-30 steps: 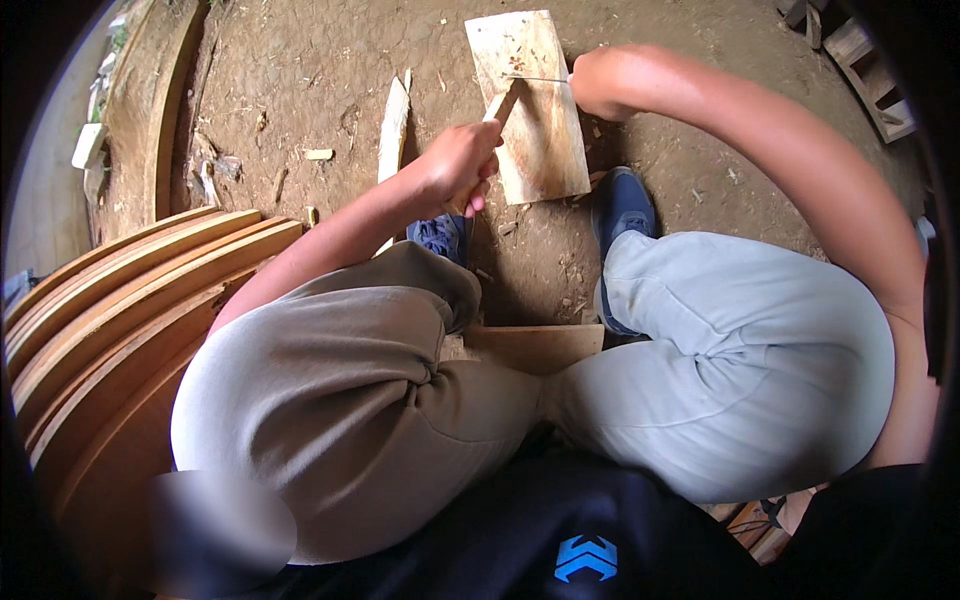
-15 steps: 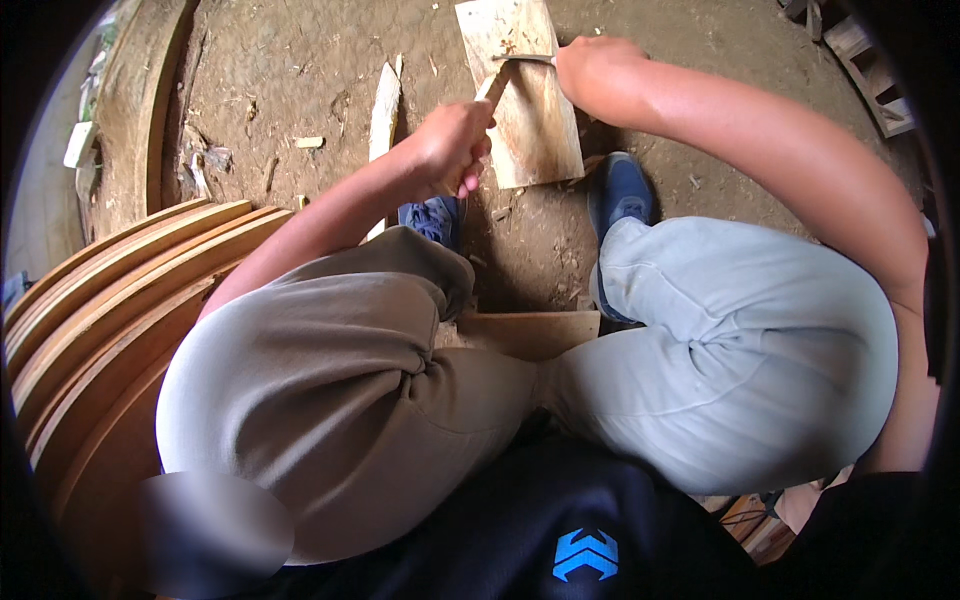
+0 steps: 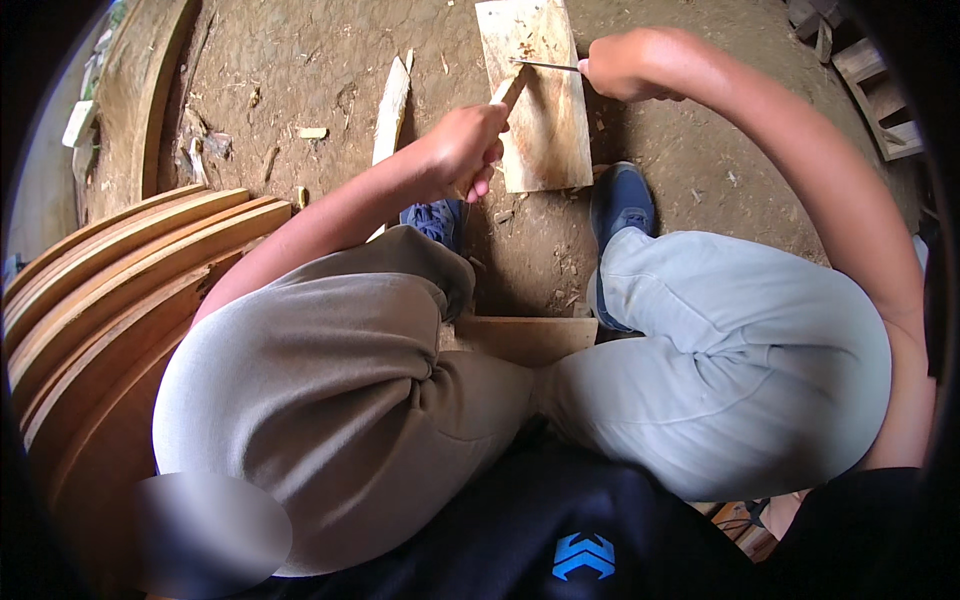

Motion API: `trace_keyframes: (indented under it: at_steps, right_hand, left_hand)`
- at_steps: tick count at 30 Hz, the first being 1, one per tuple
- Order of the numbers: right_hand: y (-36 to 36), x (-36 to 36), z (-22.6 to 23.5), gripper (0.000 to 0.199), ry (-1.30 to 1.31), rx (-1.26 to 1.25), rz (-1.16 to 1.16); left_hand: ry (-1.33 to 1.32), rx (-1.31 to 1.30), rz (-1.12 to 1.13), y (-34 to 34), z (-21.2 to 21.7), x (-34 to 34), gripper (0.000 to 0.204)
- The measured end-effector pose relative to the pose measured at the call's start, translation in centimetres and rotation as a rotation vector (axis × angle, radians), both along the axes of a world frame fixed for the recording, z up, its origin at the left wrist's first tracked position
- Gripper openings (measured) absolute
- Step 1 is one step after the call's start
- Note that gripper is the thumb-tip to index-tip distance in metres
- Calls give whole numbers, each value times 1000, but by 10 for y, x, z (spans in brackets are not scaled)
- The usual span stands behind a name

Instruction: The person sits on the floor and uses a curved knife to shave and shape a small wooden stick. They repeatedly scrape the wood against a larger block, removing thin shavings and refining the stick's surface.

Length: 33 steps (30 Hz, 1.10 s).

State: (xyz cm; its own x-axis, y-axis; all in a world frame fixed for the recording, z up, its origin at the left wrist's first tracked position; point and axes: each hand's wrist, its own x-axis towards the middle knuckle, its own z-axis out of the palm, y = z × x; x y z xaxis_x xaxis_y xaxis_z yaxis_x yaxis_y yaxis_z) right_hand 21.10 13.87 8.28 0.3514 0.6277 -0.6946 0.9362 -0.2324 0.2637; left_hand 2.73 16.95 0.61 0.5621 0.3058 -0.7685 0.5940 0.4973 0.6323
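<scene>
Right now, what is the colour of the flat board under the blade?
The flat board is pale cream with brownish patches, best seen in the head view.

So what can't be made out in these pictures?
In the head view:
- Blade: held end, hidden by the right hand.
- Stick: gripped part, covered by the left hand.
- Curved boards: left ends, lost at the dark rim.
- Lower-left patch: too blurred to identify.

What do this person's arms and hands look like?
The left hand and right hand wear no gloves. The left forearm and right forearm are bare; no watch shows. The dark cloth shirt has a blue chevron mark.
</scene>
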Motion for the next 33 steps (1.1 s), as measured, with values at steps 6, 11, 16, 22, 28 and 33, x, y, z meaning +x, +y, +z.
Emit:
trace_keyframes:
  at_steps: [6, 11, 16, 22, 28, 33]
  right_hand:
    - [3, 29, -53, 50, 57, 8, 360]
    - [-7, 24, -54, 43, 127, 118, 338]
    - [-14, 18, -44, 30, 223, 267, 96]
    - [-8, 26, -45, 30, 142, 115, 165]
    - [8, 25, -23, 56, 130, -142, 88]
    - [7, 26, -27, 32, 89, -52, 145]
  left_hand:
    - [39, -4, 10, -1, 1, 4, 36]
    - [34, -25, 43, -1, 1, 3, 35]
    - [-12, -10, 28, 1, 3, 1, 36]
    - [-41, 8, 6, 0, 4, 3, 37]
    - [-25, -41, 36, 1, 2, 0, 35]
    - [17, -9, 17, 0, 4, 4, 36]
